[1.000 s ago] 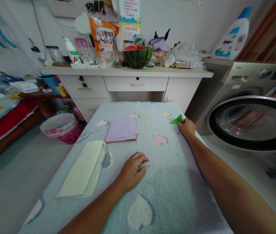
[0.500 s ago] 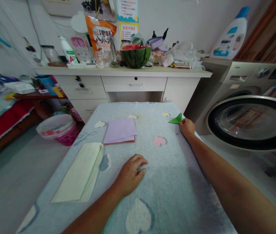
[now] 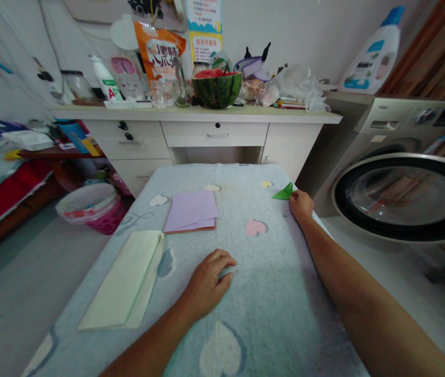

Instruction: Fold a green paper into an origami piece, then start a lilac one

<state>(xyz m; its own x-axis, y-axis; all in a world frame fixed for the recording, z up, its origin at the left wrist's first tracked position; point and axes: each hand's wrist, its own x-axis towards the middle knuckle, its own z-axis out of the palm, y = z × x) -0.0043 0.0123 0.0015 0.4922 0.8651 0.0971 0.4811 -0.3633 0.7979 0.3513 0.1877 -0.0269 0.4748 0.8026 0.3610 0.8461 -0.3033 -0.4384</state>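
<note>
Toward the far right edge of the cloth-covered table [image 3: 277, 293], a green folded paper [image 3: 283, 192] is lying with its long point reaching left and its other end meeting our right hand [image 3: 301, 204]. We are gripping that right end between the fingertips, though just how the thumb is bearing on it we cannot tell. To be doing this well, we judge, we should be pinching lightly, only firmly enough for steadying the piece, since thin paper could be creasing under a hard squeeze. We should also be minding the wrist, as the edge is running close beside it. Nearer to us, our left hand [image 3: 209, 283] is resting on or just above the cloth, its fingers curving loosely, the thumb standing apart, gripping nothing that we can see. To its left, a pale green folded sheet [image 3: 124, 283] is lying; farther off, lavender paper [image 3: 192, 206] is sitting well apart from the green piece. Past the table, a white desk [image 3: 218, 133] is bearing a cut watermelon [image 3: 217, 91], while a washing machine [image 3: 395, 125] is standing to the right, its round door [image 3: 403, 199] hanging open.
</note>
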